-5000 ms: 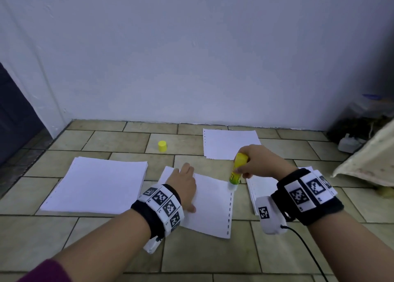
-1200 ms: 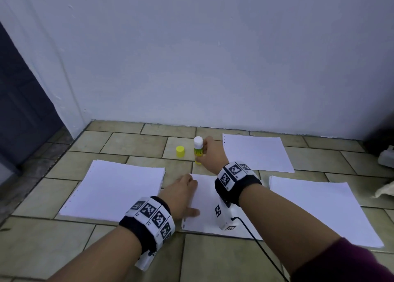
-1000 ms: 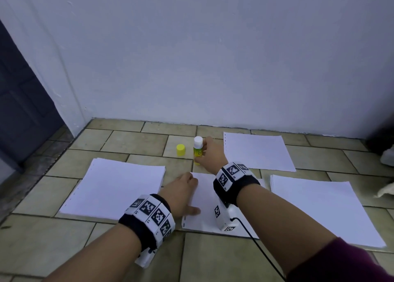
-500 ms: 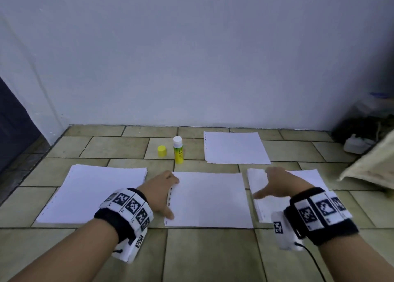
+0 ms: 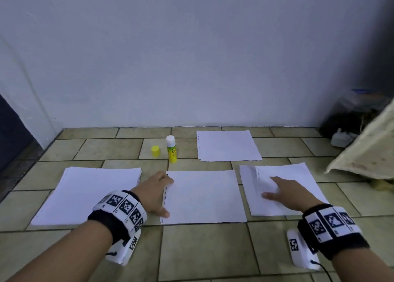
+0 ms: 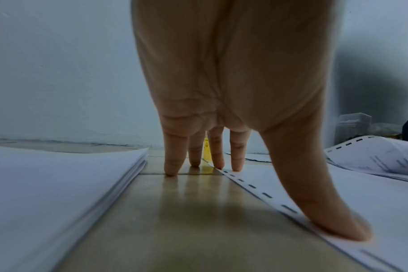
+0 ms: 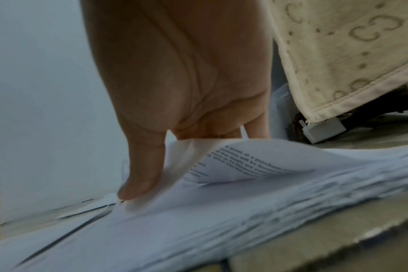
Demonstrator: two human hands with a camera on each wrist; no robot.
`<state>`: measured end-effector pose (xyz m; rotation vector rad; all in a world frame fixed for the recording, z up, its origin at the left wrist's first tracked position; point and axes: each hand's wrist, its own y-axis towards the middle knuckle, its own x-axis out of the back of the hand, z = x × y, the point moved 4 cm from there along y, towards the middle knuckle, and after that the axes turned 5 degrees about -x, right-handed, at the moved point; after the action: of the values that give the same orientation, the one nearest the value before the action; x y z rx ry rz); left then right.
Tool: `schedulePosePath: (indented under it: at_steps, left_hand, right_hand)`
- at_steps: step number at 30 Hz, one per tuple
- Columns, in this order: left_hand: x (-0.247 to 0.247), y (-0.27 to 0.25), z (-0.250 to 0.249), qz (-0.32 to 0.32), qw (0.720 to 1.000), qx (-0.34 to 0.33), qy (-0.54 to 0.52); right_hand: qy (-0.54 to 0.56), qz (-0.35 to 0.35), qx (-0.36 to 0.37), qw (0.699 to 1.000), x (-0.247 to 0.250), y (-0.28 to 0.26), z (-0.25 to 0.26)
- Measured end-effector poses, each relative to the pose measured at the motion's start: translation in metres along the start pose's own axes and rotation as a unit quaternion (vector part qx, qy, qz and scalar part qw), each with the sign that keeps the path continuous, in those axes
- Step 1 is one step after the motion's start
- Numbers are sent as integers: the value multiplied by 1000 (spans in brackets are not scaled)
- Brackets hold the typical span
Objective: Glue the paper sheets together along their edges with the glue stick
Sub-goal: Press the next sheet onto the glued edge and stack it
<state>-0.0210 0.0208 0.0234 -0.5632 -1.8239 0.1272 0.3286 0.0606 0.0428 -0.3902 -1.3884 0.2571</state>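
The uncapped glue stick point(image 5: 171, 150) stands upright on the tiled floor, with its yellow cap point(image 5: 155, 151) just to its left. A single white sheet point(image 5: 204, 196) lies in the middle. My left hand point(image 5: 155, 193) lies flat on that sheet's perforated left edge, and the left wrist view shows its thumb point(image 6: 333, 220) pressing the edge down. My right hand point(image 5: 269, 187) is on the right paper stack point(image 5: 298, 179). The top sheet point(image 7: 245, 158) of that stack buckles up between thumb and fingers, showing printed text underneath.
A thick paper stack point(image 5: 89, 192) lies at the left and one loose sheet point(image 5: 228, 145) near the wall. A cream patterned cloth point(image 5: 366, 151) hangs in at the right, with a small white object point(image 5: 341, 138) and dark clutter behind it. The wall is close ahead.
My right hand stood the glue stick next to its cap, swung right and came down on the right stack. That stack's top sheet is now lifting. My left hand stays on the middle sheet.
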Motion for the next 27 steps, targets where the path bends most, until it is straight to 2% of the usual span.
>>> schedulePosePath:
  at_steps: [3, 5, 7, 9, 12, 16, 22, 27]
  left_hand:
    - [-1, 0, 2, -3, 1000, 2, 0]
    - [-2, 1, 3, -7, 1000, 4, 5]
    - [-3, 2, 3, -9, 1000, 5, 9]
    - [-3, 2, 3, -11, 1000, 2, 11]
    - [-2, 1, 4, -11, 1000, -1, 3]
    - [-3, -1, 5, -13, 1000, 0, -4]
    - [-6, -3, 6, -12, 1000, -6, 6]
    - [-7, -3, 7, -10, 1000, -13, 2]
  right_hand:
    - [24, -23, -17, 999, 13, -2, -1]
    - [43, -63, -13, 997, 31, -15, 10]
    - [56, -102, 15, 993, 49, -37, 35]
    - [70, -111, 73, 989, 55, -60, 72]
    - [48, -58, 162, 984, 30, -74, 134]
    - [53, 18, 185, 981, -18, -55, 184]
    - [69, 62, 132, 987, -59, -15, 193]
    - [29, 48, 133, 989, -62, -11, 187]
